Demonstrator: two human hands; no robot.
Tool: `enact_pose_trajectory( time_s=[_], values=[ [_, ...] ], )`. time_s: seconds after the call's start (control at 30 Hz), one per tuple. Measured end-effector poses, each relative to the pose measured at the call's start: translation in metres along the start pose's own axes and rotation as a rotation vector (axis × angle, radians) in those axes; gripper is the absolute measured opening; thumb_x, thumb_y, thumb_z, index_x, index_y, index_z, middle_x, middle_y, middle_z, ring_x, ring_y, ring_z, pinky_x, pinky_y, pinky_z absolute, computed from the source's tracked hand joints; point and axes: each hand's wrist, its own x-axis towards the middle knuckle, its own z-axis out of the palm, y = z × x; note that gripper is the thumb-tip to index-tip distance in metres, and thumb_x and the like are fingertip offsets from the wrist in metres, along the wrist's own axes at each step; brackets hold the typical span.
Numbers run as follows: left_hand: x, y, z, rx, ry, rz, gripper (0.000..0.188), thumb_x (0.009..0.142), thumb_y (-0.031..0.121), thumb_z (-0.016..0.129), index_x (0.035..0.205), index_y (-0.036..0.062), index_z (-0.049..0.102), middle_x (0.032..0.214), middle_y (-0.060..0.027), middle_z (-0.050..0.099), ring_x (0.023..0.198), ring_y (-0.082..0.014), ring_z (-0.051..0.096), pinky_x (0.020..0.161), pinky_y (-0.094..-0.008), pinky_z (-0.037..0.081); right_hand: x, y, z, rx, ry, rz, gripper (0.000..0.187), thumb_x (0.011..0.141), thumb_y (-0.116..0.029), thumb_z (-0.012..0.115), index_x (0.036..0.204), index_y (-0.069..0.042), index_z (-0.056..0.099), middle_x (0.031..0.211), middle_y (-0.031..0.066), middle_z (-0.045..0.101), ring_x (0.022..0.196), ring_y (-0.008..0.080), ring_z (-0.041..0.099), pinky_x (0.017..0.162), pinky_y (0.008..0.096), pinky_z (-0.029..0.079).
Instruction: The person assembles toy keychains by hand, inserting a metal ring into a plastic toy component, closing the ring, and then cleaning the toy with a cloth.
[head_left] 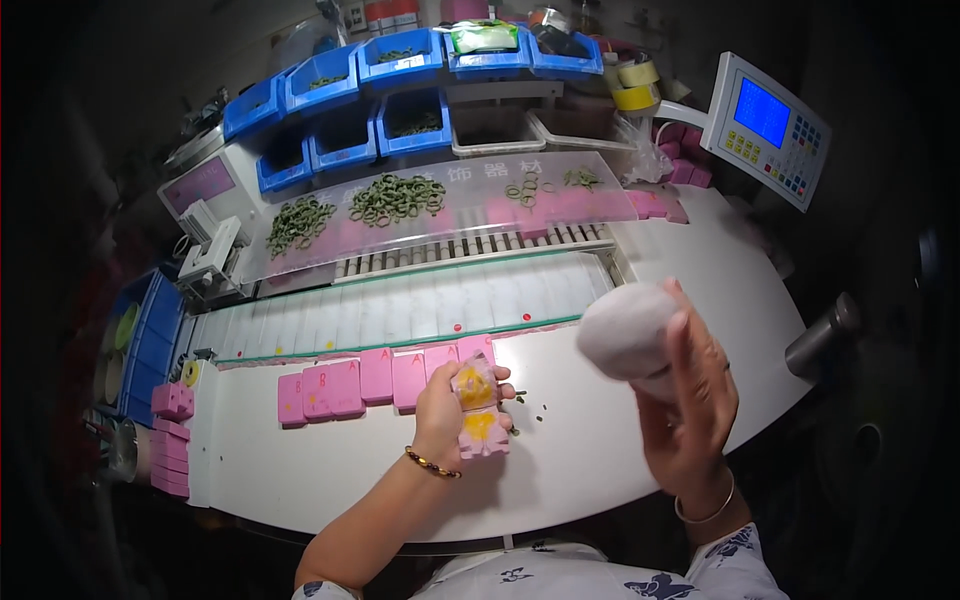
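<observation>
My left hand [436, 418] is closed around a pink rubber mold [484, 432] with yellow patches on its faces, held low above the white table. Its two parts appear folded open. Over the table at the right, my right hand [697, 405] grips a rounded, pale grey cloth pouch [626, 335]; the fingers are slightly blurred and partly behind it. Behind my left hand stands a row of flat pink mold blocks [345, 388] with red marks. Small dark green bits [520, 397] lie on the table beside the held mold.
Green ring-shaped pieces [397, 200] lie in piles on a translucent sheet [470, 215] at the back. Blue bins [402, 70] rise behind it. A keypad display [765, 125] stands at the right, a small white machine [212, 250] at the left. Pink blocks [170, 460] are stacked at left.
</observation>
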Motion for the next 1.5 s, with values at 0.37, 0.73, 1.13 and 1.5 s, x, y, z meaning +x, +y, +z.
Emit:
enact_pose_trajectory(
  time_s=[0.37, 0.73, 1.13, 1.5],
  values=[
    [-0.007, -0.025, 0.012, 0.287, -0.137, 0.520, 0.038, 0.103, 0.041, 0.040, 0.111, 0.0048, 0.049, 0.098, -0.0056, 0.055, 0.082, -0.0115, 0.055, 0.070, -0.0257, 0.049, 0.000, -0.014, 0.007, -0.047, -0.309, -0.232, 0.052, 0.072, -0.009, 0.064, 0.124, -0.014, 0.063, 0.127, 0.0190, 0.058, 0.074, 0.0227, 0.061, 0.068, 0.0308, 0.052],
    [-0.023, -0.003, 0.017, 0.270, -0.162, 0.817, 0.037, 0.106, 0.033, 0.029, 0.120, 0.0035, 0.045, 0.107, -0.0089, 0.056, 0.096, -0.0147, 0.056, 0.086, -0.0290, 0.047, 0.011, -0.031, 0.015, -0.037, -0.217, -0.234, 0.054, 0.076, -0.011, 0.064, 0.130, -0.018, 0.060, 0.126, 0.0176, 0.060, 0.065, 0.0185, 0.057, 0.063, 0.0275, 0.052],
    [-0.029, 0.002, -0.001, 0.434, -0.062, 1.217, 0.048, 0.102, 0.047, 0.032, 0.122, 0.0035, 0.037, 0.099, -0.0165, 0.058, 0.084, -0.0165, 0.060, 0.060, -0.0238, 0.050, 0.011, -0.044, 0.015, 0.040, -0.303, -0.320, 0.054, 0.074, -0.009, 0.058, 0.127, -0.020, 0.061, 0.134, 0.0136, 0.056, 0.063, 0.0155, 0.054, 0.061, 0.0254, 0.048],
    [-0.035, 0.004, 0.017, 0.353, -0.048, 1.162, 0.042, 0.103, 0.044, 0.033, 0.115, 0.0037, 0.039, 0.094, -0.0171, 0.057, 0.083, -0.0237, 0.061, 0.073, -0.0360, 0.052, 0.010, -0.053, 0.021, -0.103, -0.194, -0.273, 0.046, 0.078, -0.014, 0.061, 0.124, -0.020, 0.064, 0.133, 0.0132, 0.057, 0.071, 0.0187, 0.058, 0.069, 0.0282, 0.049]
  ],
)
